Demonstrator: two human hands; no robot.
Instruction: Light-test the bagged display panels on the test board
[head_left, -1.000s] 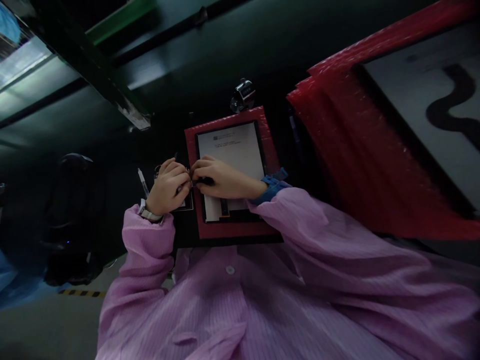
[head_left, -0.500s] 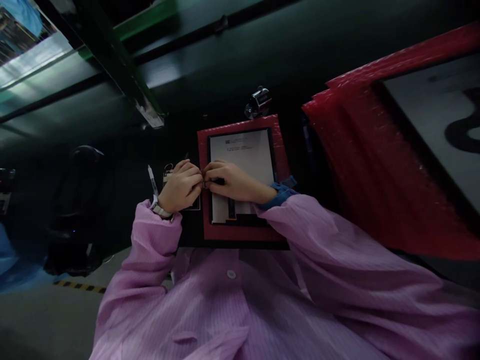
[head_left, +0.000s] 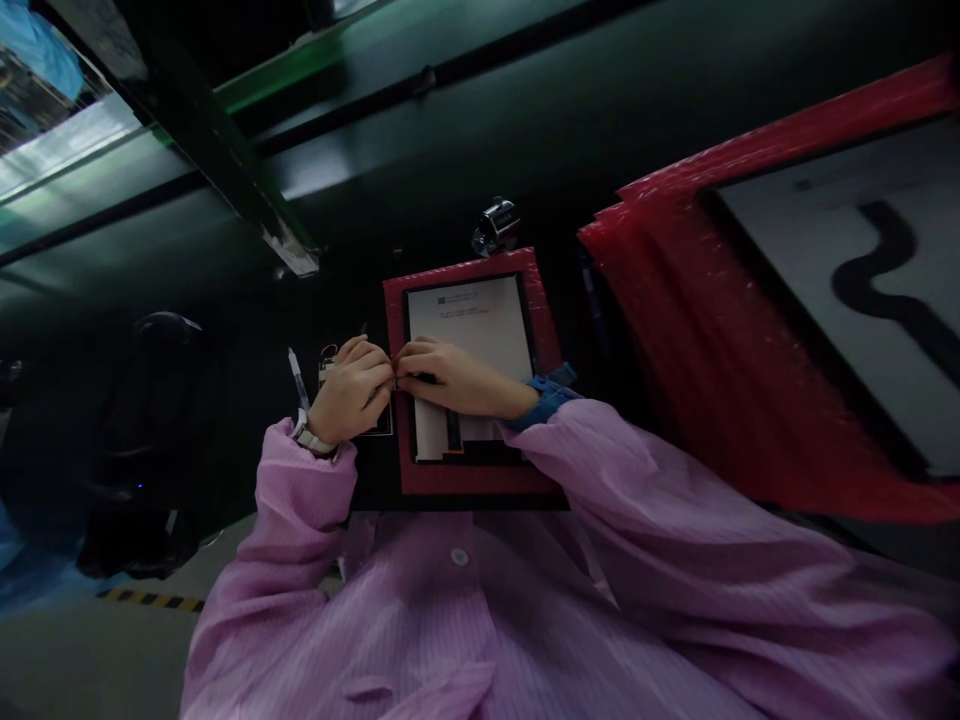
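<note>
A flat panel with a pale back and a dark frame (head_left: 491,340) lies on a red foam sheet (head_left: 480,482) in front of me. My left hand (head_left: 351,388) is at the sheet's left edge, its fingers curled and pinched together. From the right, my right hand (head_left: 450,375) reaches across the panel, and its fingertips meet those of the left. Whatever sits between the fingertips is too small and covered to name. A dark strip with an orange edge (head_left: 454,432) shows on the panel below my right hand. Partly under my left hand is a small board with wires (head_left: 328,362).
At right, stacked red foam sheets (head_left: 637,300) carry another pale panel (head_left: 795,240) with a dark curved strip. A shiny metal counter (head_left: 496,226) stands behind the near panel. A white pen (head_left: 298,378) is left of my left hand. A green metal post (head_left: 247,200) rises behind.
The view has shifted slightly, so the near panel and both hands appear a little lower and further left. The hands keep nearly the same pinched pose together.
</note>
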